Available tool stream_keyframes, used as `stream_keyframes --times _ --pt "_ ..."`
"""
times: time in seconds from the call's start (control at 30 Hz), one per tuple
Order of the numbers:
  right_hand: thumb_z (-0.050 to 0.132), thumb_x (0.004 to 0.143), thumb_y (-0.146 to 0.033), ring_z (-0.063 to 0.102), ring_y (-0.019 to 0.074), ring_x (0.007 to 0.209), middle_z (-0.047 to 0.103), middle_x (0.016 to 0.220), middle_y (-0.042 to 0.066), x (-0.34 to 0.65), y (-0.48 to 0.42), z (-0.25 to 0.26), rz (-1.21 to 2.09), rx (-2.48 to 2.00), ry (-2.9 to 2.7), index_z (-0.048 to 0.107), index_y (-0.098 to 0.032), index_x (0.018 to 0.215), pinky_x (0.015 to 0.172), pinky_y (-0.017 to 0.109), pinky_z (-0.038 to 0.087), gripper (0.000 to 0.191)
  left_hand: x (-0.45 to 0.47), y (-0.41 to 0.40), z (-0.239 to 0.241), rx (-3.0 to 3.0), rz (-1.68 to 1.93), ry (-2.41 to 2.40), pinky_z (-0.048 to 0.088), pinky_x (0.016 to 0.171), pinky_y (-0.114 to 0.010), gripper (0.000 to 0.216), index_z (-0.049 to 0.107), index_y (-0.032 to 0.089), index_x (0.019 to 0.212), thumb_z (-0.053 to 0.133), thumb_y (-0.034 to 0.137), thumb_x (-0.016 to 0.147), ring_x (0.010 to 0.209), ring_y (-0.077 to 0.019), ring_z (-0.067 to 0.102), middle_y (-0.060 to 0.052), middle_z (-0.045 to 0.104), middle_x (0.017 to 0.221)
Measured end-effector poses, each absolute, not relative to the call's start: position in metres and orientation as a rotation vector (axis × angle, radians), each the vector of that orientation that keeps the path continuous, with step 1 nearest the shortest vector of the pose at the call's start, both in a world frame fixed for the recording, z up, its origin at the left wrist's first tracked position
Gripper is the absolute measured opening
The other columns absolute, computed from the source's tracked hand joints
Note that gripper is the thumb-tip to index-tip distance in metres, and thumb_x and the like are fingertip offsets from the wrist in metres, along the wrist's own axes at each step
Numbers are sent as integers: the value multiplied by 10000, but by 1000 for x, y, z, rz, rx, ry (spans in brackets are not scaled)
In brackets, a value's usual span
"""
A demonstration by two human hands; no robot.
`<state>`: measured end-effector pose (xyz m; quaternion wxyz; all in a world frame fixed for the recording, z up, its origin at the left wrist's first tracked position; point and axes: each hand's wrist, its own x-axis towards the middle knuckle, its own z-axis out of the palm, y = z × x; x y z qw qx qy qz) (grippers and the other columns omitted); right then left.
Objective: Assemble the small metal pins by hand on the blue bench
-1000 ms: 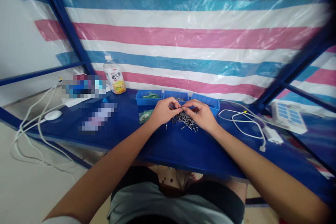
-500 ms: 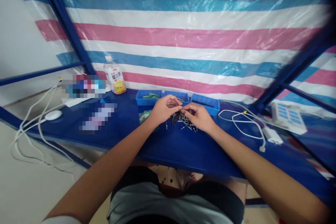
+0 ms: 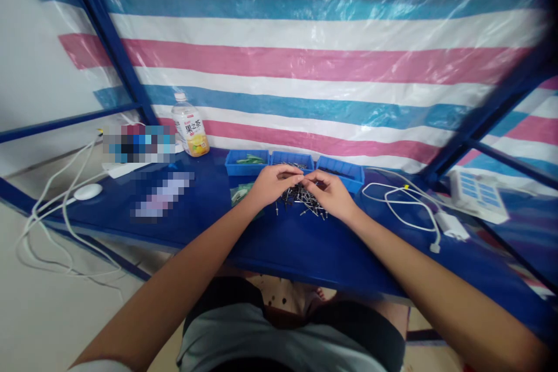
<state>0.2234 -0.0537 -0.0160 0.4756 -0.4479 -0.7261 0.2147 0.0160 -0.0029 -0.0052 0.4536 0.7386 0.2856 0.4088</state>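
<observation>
Work over a loose heap of thin black and silver metal pins (image 3: 308, 200) seems to be at a fingertip stage, with small pieces being picked at or turned, to judge by how the 2 hands meet above it. The heap lies on the dark blue, smooth-topped desk (image 3: 296, 250), just in front of 3 small blue plastic trays standing side by side. The left tray (image 3: 247, 170) holds slim green pieces (image 3: 250, 159), the middle tray (image 3: 294, 156) holds small silver pieces (image 3: 293, 165), and the contents of the right tray (image 3: 355, 181) look dark.

From here, the next move calls for a light, exact pinch: the pins lie crossed over each other, so a sideways pull could drag neighbours along, while a short lift should free 1 more cleanly.

The left hand (image 3: 274, 183) comes in from the lower left, back upward, its fingers stretched to the right with the thumb tucked below. The right hand (image 3: 332, 193) mirrors it more tightly, index finger and thumb bent toward the left. Their fingertips come together over the heap, touching or nearly so; whether a pin is pinched there I cannot tell. The 2 bare forearms converge across the desk's front edge, the wrists held low, near the desk top.
</observation>
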Motion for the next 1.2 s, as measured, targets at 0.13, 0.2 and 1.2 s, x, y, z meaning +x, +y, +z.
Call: stream_keyframes --times 0.13,0.2,1.2 --pt "640 971 -485 680 206 826 755 933 44 225 -54 -13 495 -1116 -1681 758 -218 940 737 325 541 293 17 -4 -7 1741 1015 694 622 823 -364 393 755 157 1124 814 431 850 885 -214 760 -109 802 1007" --pt "640 971 -484 692 217 873 763 954 50 227 -54 -13 493 -1122 -1655 757 -215 952 769 335 550 294 17 -4 -7 1749 986 708 619 780 -350 377 756 147 1087 821 428 844 810 -198 746 -92 791 907" --pt "692 945 -476 662 200 800 724 904 41 228 -49 -22 577 -1084 -1743 753 -215 978 741 332 525 270 14 -8 3 1786 931 725 535 799 -300 390 782 154 1027 818 486 827 860 -185 703 -73 772 966"
